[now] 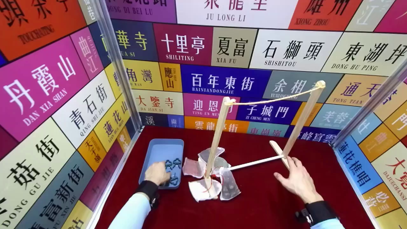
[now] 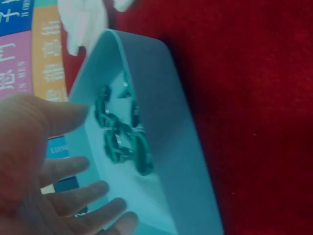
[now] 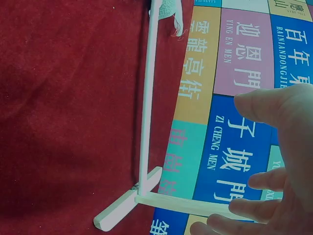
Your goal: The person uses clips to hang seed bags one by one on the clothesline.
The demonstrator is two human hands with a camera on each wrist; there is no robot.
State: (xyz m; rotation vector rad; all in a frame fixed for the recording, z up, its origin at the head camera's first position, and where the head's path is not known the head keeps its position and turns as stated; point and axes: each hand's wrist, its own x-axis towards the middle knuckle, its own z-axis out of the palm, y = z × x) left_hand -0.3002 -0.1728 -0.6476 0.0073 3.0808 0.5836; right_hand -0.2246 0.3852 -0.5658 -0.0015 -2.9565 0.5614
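My left hand [image 1: 157, 173] reaches into a blue plastic tray [image 1: 160, 147]. Small dark green clips [image 2: 120, 134] lie clustered inside; in the left wrist view the thumb and fingers are spread, apart from them. On the right, my right hand [image 1: 299, 183] is held low with fingers extended at the right foot [image 1: 276, 148] of a wooden stand. Whether the fingertips touch the wood cannot be made out. The stand has a left post [image 1: 217, 136], a right post [image 1: 300, 125], a low crossbar [image 1: 254, 162] and a string [image 1: 273, 101] between the post tops.
Around the left post's base lie several thin cloth pieces, among them a pinkish one [image 1: 194, 168] and a white one [image 1: 202, 190]. Dark red cloth [image 1: 264, 203] covers the table. Printed walls with clear corner edges [image 1: 122, 70] enclose the back and sides.
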